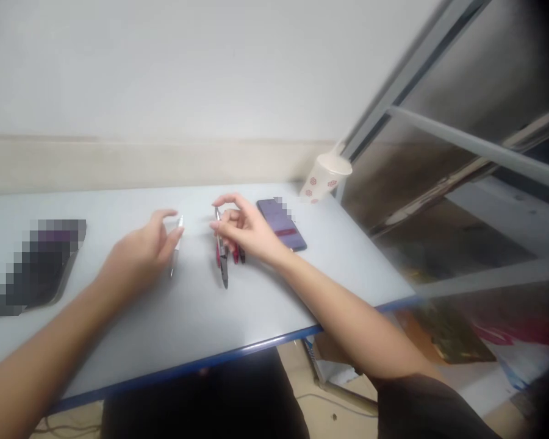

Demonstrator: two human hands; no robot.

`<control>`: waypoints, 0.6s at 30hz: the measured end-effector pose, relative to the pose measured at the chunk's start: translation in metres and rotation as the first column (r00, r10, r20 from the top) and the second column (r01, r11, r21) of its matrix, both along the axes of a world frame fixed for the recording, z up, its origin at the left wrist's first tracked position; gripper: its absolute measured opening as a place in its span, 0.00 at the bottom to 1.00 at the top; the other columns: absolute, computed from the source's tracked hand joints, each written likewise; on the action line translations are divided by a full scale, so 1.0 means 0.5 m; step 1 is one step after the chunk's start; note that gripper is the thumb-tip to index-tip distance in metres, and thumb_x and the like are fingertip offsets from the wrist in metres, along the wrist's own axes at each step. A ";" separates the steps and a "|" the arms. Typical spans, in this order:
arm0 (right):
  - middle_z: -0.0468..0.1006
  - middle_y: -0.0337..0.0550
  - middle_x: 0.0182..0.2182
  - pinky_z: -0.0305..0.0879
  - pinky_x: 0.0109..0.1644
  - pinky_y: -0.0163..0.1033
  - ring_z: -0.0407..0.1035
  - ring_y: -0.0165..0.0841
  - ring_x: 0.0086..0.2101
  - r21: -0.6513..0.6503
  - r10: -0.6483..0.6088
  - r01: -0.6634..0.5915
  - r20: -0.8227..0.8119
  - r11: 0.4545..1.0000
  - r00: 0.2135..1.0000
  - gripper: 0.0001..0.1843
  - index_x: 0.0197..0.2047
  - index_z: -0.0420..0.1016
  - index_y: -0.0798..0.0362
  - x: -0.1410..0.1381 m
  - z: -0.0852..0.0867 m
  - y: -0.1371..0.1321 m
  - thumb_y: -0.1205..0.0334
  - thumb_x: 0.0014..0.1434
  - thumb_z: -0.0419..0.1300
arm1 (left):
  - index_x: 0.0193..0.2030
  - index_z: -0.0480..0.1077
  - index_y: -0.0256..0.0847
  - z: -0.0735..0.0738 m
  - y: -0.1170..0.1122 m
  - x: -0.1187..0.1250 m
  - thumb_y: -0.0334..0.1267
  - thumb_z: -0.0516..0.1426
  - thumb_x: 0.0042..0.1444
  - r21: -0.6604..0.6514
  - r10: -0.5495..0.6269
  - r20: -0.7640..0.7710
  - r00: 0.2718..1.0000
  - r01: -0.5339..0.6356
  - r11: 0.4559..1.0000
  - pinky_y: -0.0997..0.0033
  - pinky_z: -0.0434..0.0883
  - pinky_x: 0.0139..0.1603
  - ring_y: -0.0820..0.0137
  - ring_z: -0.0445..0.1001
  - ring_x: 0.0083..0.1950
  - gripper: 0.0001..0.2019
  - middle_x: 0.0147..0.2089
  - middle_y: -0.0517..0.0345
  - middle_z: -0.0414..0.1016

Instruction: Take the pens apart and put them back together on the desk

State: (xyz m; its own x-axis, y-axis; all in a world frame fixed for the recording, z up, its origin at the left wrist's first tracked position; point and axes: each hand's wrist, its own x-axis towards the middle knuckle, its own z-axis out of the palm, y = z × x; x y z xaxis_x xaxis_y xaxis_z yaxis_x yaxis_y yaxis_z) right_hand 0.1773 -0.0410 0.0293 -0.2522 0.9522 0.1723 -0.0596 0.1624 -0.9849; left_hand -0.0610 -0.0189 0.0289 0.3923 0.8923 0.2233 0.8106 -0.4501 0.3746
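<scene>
My left hand [141,253] curves around a slim silver pen [176,247], with its fingertips at the pen's upper part. I cannot tell whether it grips the pen. My right hand [244,227] arches over a black and red pen [222,256], its thumb and forefinger spread near the pen's far end. Beneath that palm, a red pen [235,253] and a black pen [242,255] partly hide. A dark phone [281,224] with a purple screen lies just beyond my right hand.
A pale grey table [201,323] with a blue edge runs along a white wall. A blurred dark flat device [39,268] lies at the left. A patterned paper cup [324,178] stands at the back corner. A grey metal frame rises right.
</scene>
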 end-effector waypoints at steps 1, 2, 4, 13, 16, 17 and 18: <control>0.69 0.26 0.26 0.64 0.21 0.29 0.64 0.24 0.20 -0.009 0.016 -0.016 0.020 1.000 1.000 0.18 0.51 0.66 0.47 -0.002 0.000 -0.002 0.55 0.64 0.68 | 0.66 0.65 0.40 0.005 -0.001 0.001 0.54 0.47 0.71 -0.077 0.073 -0.011 0.997 -0.073 0.994 0.64 0.67 0.34 0.61 0.75 0.31 0.26 0.32 0.57 0.76; 0.68 0.25 0.25 0.63 0.20 0.29 0.64 0.24 0.20 -0.016 0.027 -0.027 0.040 1.000 0.999 0.18 0.52 0.66 0.46 -0.003 -0.001 -0.003 0.56 0.64 0.67 | 0.69 0.61 0.41 0.009 -0.001 0.002 0.56 0.47 0.70 -0.139 0.119 -0.034 0.992 -0.122 0.983 0.65 0.65 0.32 0.61 0.75 0.30 0.29 0.31 0.59 0.75; 0.68 0.25 0.25 0.62 0.19 0.28 0.64 0.24 0.20 -0.014 0.030 -0.029 0.059 0.999 0.998 0.18 0.52 0.66 0.46 -0.004 -0.004 -0.002 0.55 0.64 0.67 | 0.72 0.56 0.41 0.013 0.000 0.006 0.60 0.49 0.68 -0.209 0.148 -0.083 0.986 -0.162 0.964 0.66 0.63 0.31 0.59 0.76 0.30 0.34 0.31 0.59 0.76; 0.71 0.28 0.26 0.69 0.27 0.31 0.67 0.24 0.23 0.062 -0.094 0.095 -0.022 0.994 0.995 0.16 0.48 0.66 0.49 -0.013 -0.013 0.011 0.55 0.63 0.67 | 0.79 0.44 0.35 -0.006 0.016 0.010 0.53 0.51 0.65 -0.252 0.016 -0.152 0.988 -0.054 0.966 0.64 0.64 0.33 0.56 0.76 0.33 0.41 0.34 0.57 0.76; 0.70 0.27 0.25 0.69 0.28 0.31 0.67 0.25 0.23 0.061 -0.116 0.118 -0.023 0.991 0.993 0.17 0.48 0.66 0.49 -0.013 -0.012 0.011 0.55 0.62 0.68 | 0.78 0.45 0.36 -0.011 0.019 0.001 0.50 0.52 0.63 -0.257 -0.002 -0.073 0.997 -0.017 0.966 0.64 0.65 0.34 0.58 0.76 0.33 0.40 0.34 0.59 0.75; 0.70 0.27 0.26 0.69 0.27 0.32 0.67 0.25 0.23 0.052 -0.120 0.122 -0.034 0.991 0.992 0.19 0.50 0.66 0.48 -0.013 -0.013 0.012 0.54 0.62 0.68 | 0.78 0.46 0.36 -0.012 0.020 -0.002 0.49 0.52 0.63 -0.267 -0.004 -0.035 0.999 -0.006 0.964 0.64 0.66 0.35 0.59 0.76 0.33 0.41 0.34 0.60 0.74; 0.70 0.27 0.26 0.70 0.27 0.32 0.67 0.26 0.23 0.040 -0.120 0.122 -0.043 0.992 0.992 0.22 0.53 0.65 0.47 -0.013 -0.014 0.013 0.54 0.61 0.69 | 0.78 0.46 0.37 -0.013 0.021 -0.004 0.49 0.53 0.62 -0.279 -0.003 0.002 1.000 0.004 0.960 0.64 0.67 0.35 0.59 0.76 0.33 0.41 0.33 0.61 0.74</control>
State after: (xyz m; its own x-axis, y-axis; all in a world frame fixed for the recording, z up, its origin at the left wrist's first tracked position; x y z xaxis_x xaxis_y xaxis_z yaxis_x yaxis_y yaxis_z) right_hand 0.1707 -0.0344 0.0221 -0.1277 0.9668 0.2212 -0.0768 0.2127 -0.9741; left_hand -0.0633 -0.0082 0.0223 0.3953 0.9179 -0.0333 0.8084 -0.3305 0.4871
